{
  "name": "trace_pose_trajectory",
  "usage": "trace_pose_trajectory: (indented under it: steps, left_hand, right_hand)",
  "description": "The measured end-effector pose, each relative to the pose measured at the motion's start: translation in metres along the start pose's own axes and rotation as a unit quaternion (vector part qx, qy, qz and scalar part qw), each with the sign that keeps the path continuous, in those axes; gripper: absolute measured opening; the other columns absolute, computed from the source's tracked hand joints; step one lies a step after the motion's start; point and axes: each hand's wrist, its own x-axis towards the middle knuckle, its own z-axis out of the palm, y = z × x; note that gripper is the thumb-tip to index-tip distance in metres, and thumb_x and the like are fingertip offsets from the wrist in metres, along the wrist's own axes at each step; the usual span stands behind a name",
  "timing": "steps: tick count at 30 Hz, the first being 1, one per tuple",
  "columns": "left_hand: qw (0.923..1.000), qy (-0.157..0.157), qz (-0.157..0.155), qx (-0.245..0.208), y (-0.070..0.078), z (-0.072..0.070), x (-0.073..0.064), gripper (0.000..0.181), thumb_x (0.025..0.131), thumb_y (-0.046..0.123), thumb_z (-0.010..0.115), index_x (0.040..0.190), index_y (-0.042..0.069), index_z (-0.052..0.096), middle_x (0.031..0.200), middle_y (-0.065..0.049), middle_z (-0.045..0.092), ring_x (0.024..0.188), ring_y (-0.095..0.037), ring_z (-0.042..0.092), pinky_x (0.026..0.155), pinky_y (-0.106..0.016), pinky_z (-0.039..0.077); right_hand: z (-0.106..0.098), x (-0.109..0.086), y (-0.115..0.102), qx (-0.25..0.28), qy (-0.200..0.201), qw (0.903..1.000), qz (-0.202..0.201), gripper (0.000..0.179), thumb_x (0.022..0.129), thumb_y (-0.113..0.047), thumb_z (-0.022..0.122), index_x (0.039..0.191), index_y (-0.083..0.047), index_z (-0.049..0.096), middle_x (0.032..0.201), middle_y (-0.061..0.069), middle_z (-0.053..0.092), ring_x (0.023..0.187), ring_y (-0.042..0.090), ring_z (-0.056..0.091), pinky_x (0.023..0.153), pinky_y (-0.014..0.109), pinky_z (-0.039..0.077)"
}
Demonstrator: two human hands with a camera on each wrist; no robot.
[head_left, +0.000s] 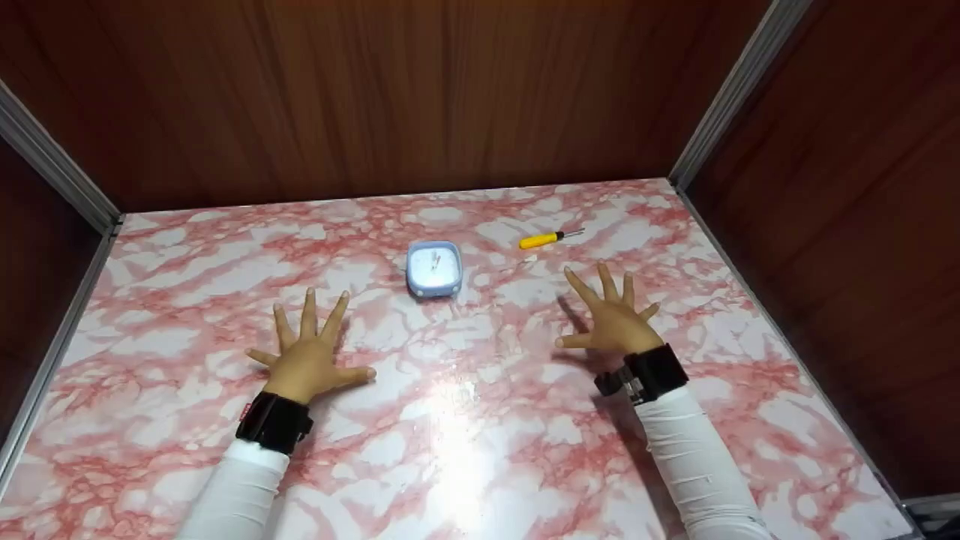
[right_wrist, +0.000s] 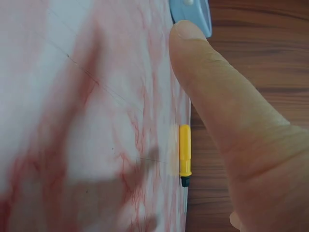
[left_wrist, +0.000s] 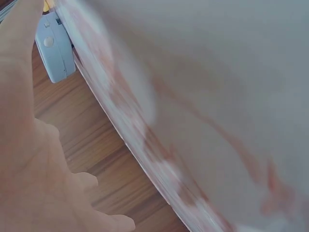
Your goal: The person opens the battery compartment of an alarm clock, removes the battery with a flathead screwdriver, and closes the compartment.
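Note:
A small light-blue clock with a white face lies on the marbled table, between and beyond the two hands. To its right is a screwdriver with a yellow handle and a thin metal shaft. My left hand is spread wide with straight fingers, left of the clock and holding nothing. Fingers also splayed, my right hand is nearest the screwdriver, apart from it. In the left wrist view the clock shows beyond the thumb side. The right wrist view has the screwdriver past the thumb, which partly covers the clock.
The red-and-white marbled table is bounded by a brown wood-grain panel at the back and another panel on the right. Metal strips run along the corners. Black wrist straps sit over white sleeves.

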Motion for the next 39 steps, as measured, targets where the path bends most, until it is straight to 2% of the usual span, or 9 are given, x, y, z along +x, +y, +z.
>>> trace_pose_trajectory:
  steps: [6,14,22,27,31,34,37,39]
  left_hand:
    - [0.9999,-0.007,-0.006,0.005,0.002,-0.001,-0.001,0.126,0.061,0.075,0.072,0.154,0.037,-0.004,0.158,-0.018,-0.018,0.131,-0.057,-0.028,0.068,-0.089,-0.012]
    - [0.9997,-0.018,-0.015,-0.006,0.005,-0.001,0.001,0.122,0.066,0.072,0.072,0.155,0.035,-0.003,0.157,-0.019,-0.020,0.130,-0.058,-0.026,0.071,-0.089,-0.010]
    - [0.9998,0.008,0.000,-0.018,0.013,-0.005,0.010,0.116,0.071,0.069,0.070,0.155,0.036,-0.003,0.159,-0.019,-0.012,0.135,-0.056,-0.019,0.080,-0.086,-0.016]
    - [0.9995,0.023,0.010,-0.018,0.021,-0.004,0.016,0.110,0.075,0.070,0.066,0.155,0.037,-0.002,0.159,-0.018,-0.010,0.137,-0.055,-0.014,0.085,-0.086,-0.012]
    - [0.9978,0.050,0.027,-0.034,0.027,-0.001,0.023,0.103,0.079,0.068,0.064,0.155,0.036,0.002,0.160,-0.017,-0.005,0.140,-0.052,-0.007,0.091,-0.086,-0.004]
    - [0.9947,0.081,0.037,-0.051,0.034,0.001,0.030,0.098,0.082,0.064,0.063,0.156,0.033,0.006,0.160,-0.017,0.000,0.141,-0.049,-0.002,0.097,-0.082,0.003]
    - [0.9862,0.131,0.044,-0.091,0.041,0.003,0.037,0.095,0.087,0.058,0.062,0.157,0.024,0.007,0.159,-0.020,0.004,0.142,-0.048,0.005,0.104,-0.075,0.012]
    - [0.9761,0.165,0.047,-0.134,0.048,0.005,0.042,0.093,0.090,0.053,0.061,0.156,0.019,0.006,0.157,-0.023,0.008,0.140,-0.048,0.012,0.106,-0.069,0.021]
  right_hand:
    - [0.002,-0.001,0.001,0.009,0.000,1.0000,0.003,0.114,0.065,-0.075,0.070,0.152,-0.048,0.001,0.159,0.012,-0.019,0.135,0.058,-0.017,0.078,0.090,-0.004]
    - [0.004,-0.001,-0.002,0.012,0.008,0.9999,0.003,0.112,0.067,-0.072,0.072,0.152,-0.048,0.002,0.160,0.014,-0.014,0.136,0.058,-0.013,0.078,0.090,-0.006]
    - [0.000,0.003,-0.006,0.023,0.009,0.9996,-0.014,0.114,0.066,-0.074,0.070,0.152,-0.048,-0.001,0.159,0.012,-0.017,0.135,0.055,-0.019,0.082,0.090,-0.003]
    - [0.001,0.007,-0.009,0.038,0.018,0.9988,-0.027,0.114,0.067,-0.070,0.073,0.150,-0.050,-0.002,0.160,0.011,-0.016,0.137,0.055,-0.016,0.084,0.089,-0.001]
    - [0.004,0.014,-0.014,0.064,0.052,0.9949,-0.059,0.112,0.068,-0.064,0.077,0.153,-0.044,0.006,0.160,0.013,-0.011,0.139,0.052,-0.011,0.094,0.085,0.005]
    - [0.006,0.021,-0.021,0.100,0.088,0.9864,-0.096,0.109,0.071,-0.054,0.081,0.155,-0.037,0.014,0.160,0.015,-0.008,0.141,0.048,-0.010,0.102,0.077,0.016]
    - [0.009,0.027,-0.030,0.140,0.113,0.9757,-0.125,0.105,0.073,-0.043,0.083,0.155,-0.033,0.018,0.160,0.013,-0.008,0.142,0.046,-0.007,0.103,0.068,0.029]
    - [0.011,0.031,-0.035,0.166,0.121,0.9693,-0.135,0.103,0.075,-0.039,0.083,0.155,-0.030,0.020,0.160,0.010,-0.009,0.142,0.044,-0.004,0.103,0.064,0.034]
